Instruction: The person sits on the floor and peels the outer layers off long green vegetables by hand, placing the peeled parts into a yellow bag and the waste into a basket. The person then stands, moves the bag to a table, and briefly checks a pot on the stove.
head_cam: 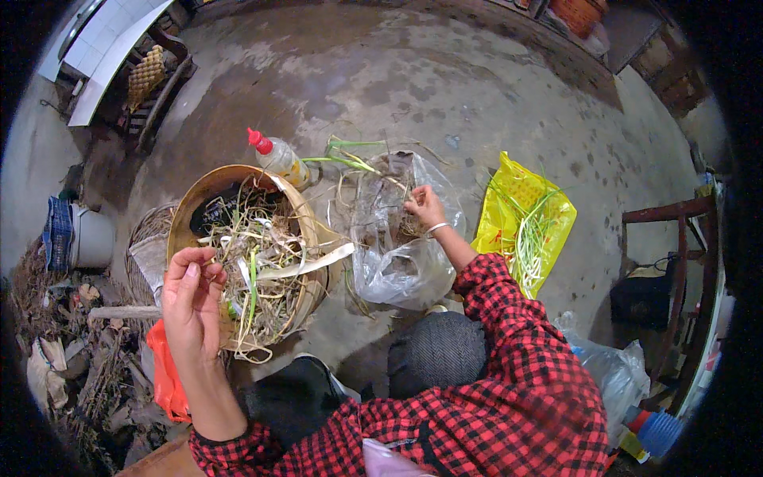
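My left hand [194,298] is raised at the left rim of a round bin [310,232] filled with plant trimmings [268,268]; its fingers are curled and whether they pinch anything is unclear. My right hand [424,206], with a pale bangle at the wrist, is over a clear plastic bag [399,280] that holds soil-covered plants. Its fingertips are on the pale lower stem of a long green-leaved plant [369,167], whose leaves point up and left. To the right, peeled white-and-green stalks [533,238] lie on a yellow plastic bag [495,208].
A plastic bottle with a red cap [283,158] stands behind the bin. Dry brush [101,381] and a red bag [167,369] are at the left, near a grey bucket [92,238]. A wooden stool-like frame [679,211] and a clear bag [614,369] are at the right.
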### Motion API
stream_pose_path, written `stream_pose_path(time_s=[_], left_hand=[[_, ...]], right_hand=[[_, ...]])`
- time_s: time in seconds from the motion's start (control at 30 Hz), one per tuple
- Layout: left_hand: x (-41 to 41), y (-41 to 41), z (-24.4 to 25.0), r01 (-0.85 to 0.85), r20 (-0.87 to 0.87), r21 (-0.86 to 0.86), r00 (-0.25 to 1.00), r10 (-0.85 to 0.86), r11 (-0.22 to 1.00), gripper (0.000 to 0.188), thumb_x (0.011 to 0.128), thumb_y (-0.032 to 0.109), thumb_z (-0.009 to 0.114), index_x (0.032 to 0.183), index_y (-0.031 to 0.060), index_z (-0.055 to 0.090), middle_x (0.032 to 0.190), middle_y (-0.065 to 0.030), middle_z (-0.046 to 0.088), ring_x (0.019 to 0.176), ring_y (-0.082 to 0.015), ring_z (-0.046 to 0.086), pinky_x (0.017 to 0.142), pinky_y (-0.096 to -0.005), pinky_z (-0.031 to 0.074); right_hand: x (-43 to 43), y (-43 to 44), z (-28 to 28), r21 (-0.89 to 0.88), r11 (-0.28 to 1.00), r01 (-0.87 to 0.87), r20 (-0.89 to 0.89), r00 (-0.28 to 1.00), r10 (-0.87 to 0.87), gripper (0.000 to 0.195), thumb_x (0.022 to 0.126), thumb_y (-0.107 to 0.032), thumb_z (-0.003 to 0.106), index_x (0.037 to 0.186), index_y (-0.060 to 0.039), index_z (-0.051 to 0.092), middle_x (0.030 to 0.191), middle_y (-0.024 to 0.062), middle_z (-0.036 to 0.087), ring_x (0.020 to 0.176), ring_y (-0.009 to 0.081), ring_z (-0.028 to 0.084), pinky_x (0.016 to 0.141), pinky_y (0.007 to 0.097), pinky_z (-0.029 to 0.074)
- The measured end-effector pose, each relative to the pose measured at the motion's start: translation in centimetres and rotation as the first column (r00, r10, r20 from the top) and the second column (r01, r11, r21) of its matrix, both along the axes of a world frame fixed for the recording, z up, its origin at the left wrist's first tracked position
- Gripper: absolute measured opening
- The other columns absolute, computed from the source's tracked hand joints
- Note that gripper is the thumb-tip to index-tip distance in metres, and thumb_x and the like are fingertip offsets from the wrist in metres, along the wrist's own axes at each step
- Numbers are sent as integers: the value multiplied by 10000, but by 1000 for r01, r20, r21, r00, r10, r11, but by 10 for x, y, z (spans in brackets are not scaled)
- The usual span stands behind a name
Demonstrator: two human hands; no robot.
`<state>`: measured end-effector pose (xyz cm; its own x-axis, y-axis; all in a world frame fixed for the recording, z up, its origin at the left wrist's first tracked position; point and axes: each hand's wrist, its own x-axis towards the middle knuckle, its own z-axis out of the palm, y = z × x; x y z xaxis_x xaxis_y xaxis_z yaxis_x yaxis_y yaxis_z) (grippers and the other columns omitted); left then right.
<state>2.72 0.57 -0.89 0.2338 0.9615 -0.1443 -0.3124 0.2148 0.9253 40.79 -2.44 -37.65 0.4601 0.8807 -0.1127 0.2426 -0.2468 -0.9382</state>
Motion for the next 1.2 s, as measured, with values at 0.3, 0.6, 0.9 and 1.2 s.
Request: stream_pose_path(time_s=[0.3, 0.6, 0.9, 1.2], left_hand=[[-4, -17, 12, 26, 44, 5, 999, -26, 1000, 166, 895, 91, 502, 1043, 24, 533, 1018, -92, 592, 850, -130, 581, 788, -277, 482], [-14, -33, 22, 78, 123, 80, 989, -88, 994, 160, 886, 89, 510, 1033, 40, 554, 1008, -73, 604, 851, -118, 580, 784, -265, 478], [-36, -34, 34, -16, 229, 135, 973, -16, 991, 149, 886, 74, 513, 1022, 43, 568, 967, -52, 619, 805, -112, 587, 736, -249, 483], [-72, -18, 38, -221, 305, 308, 944, 123, 925, 392, 857, 207, 606, 1207, 97, 468, 1077, -28, 554, 879, -107, 557, 732, -233, 475]], right_hand=[[19, -48, 171, 245, 967, 69, -523, 849, 72, 393, 859, -113, 563, 1231, -11, 488, 924, 3, 616, 704, 49, 541, 583, 185, 433], [-29, -92, 330, 476, 872, 117, -440, 890, 121, 401, 885, -120, 535, 1259, -3, 448, 1008, 21, 586, 834, 59, 554, 697, 193, 466], [-131, -55, 460, 727, 679, -107, -386, 754, 532, 382, 882, -122, 539, 1237, -4, 459, 1009, 31, 601, 814, 74, 580, 664, 229, 504], [-268, -5, 425, 640, 692, -333, -429, 592, 682, 348, 893, -125, 507, 1204, 27, 481, 1041, 29, 574, 918, 87, 536, 812, 236, 435]])
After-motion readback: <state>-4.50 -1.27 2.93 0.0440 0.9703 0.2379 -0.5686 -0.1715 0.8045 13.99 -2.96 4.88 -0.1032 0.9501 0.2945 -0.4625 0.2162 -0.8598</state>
